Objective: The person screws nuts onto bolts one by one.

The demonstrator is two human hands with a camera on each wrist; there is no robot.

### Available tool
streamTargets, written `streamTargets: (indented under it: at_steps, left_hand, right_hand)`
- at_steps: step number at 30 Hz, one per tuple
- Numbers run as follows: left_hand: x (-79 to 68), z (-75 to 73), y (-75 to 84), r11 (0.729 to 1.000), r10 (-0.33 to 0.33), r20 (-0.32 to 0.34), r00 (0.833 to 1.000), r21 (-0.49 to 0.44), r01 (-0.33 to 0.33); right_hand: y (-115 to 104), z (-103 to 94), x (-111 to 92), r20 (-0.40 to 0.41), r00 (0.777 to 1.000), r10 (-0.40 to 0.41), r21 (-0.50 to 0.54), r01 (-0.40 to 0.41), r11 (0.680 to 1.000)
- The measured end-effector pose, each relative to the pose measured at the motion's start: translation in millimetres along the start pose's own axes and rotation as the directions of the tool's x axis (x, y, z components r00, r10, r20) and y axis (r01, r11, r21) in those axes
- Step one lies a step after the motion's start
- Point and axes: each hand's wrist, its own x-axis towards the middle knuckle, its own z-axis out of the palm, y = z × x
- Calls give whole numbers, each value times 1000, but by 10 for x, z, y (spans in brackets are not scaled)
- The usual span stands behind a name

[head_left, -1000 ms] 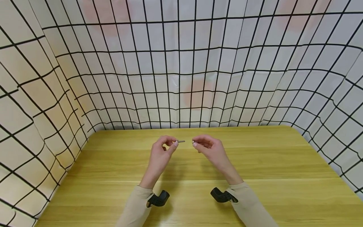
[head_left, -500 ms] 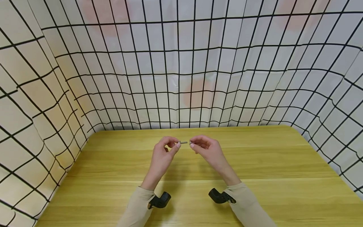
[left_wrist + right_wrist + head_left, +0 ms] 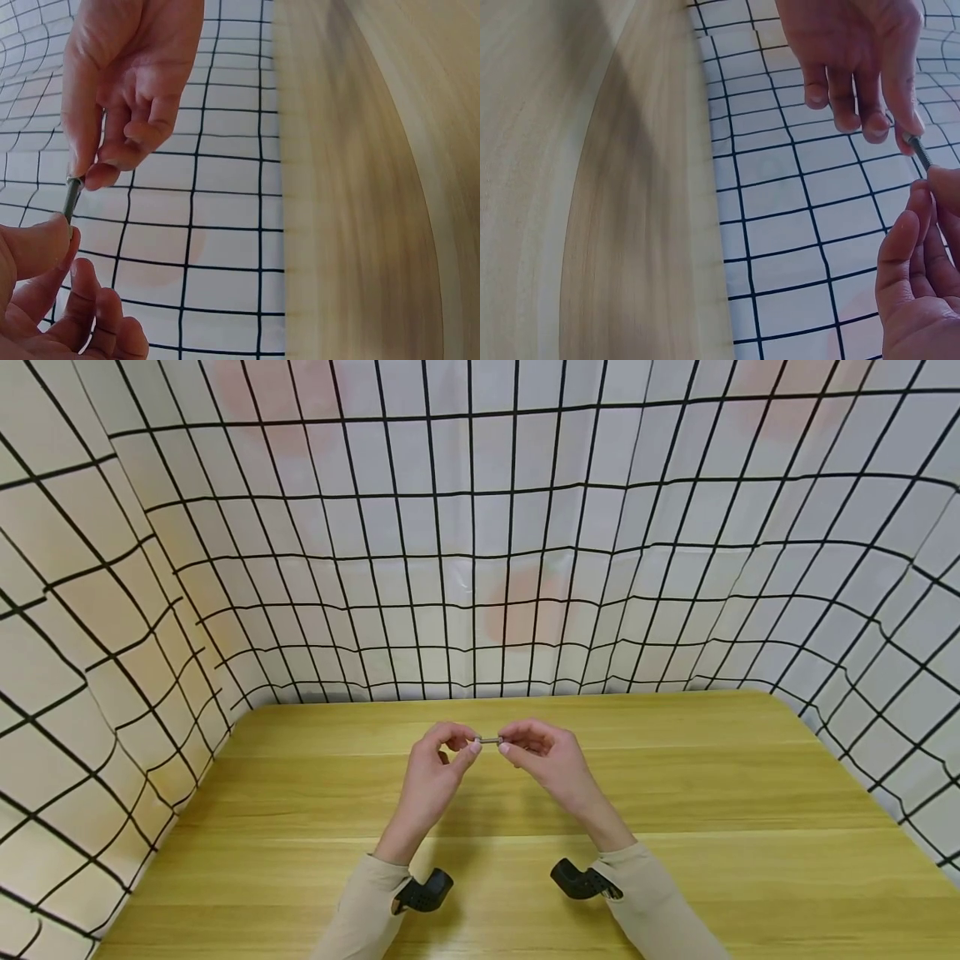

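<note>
Pinching the thin metal bolt (image 3: 489,741) by its ends above the table (image 3: 285,827), left grip (image 3: 432,781) narrow on one and right grip (image 3: 562,772) on the other, I'd best line both up squarely and press gently, lest it tilt or slip.

Pale, black-gridded walls (image 3: 491,527) behind and beside a wooden tabletop (image 3: 720,793)

Counts, below the centre of the head view, one left grip (image 3: 432,768), one right grip (image 3: 555,766) and one thin metal rod (image 3: 488,741); lower down, two beige sleeves (image 3: 363,902), two black wrist devices (image 3: 427,891); one wooden counter (image 3: 750,810).
</note>
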Motion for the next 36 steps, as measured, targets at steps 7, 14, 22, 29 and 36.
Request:
streamTargets:
  at_steps: [7,14,22,29,36]
  left_hand:
    - [-9,-30,-7,1000,8,4,1000,-7,-8]
    - [-11,-29,-19,1000,23,3,1000,0,-23]
    - [-22,-35,3,998,55,-5,998,31,-55]
    - [-29,-42,7,998,58,5,998,35,-58]
    - [-30,-44,14,998,59,23,998,36,-59]
  right_hand:
    - [-9,23,-9,-12,1000,13,4,-13,1000]
    - [15,28,-17,-30,999,18,22,-18,1000]
    - [205,-11,29,-14,1000,2,-4,-2,1000]
    - [190,-16,21,6,999,-39,-8,39,999]
    - [-26,-3,-35,18,998,-57,-63,58,996]
